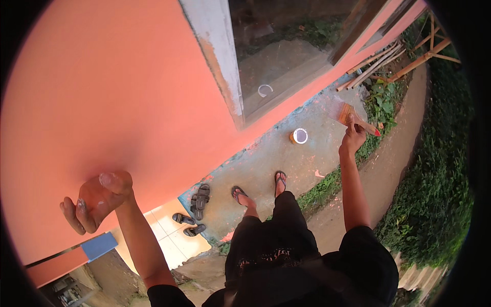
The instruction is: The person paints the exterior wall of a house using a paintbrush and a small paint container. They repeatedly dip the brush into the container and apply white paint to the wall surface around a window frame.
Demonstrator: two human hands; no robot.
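My left hand is raised close to the orange-pink wall, palm up with curled fingers and pale paint smears, holding nothing. In my right hand is the wooden handle of a wide paintbrush; its bristles carry whitish paint and point up and left, and the handle's tip is red. On the concrete ledge below stands a small open paint can with pale greyish content. The window frame is partly coated white, with brown showing along its edge, beside dark glass that reflects the ground.
Sandals lie on the concrete, with slippers at the tiled floor. Bamboo poles lean at the upper right, near plants. A dirt path runs beside the ledge, bordered by greenery. My feet in flip-flops stand on the ledge.
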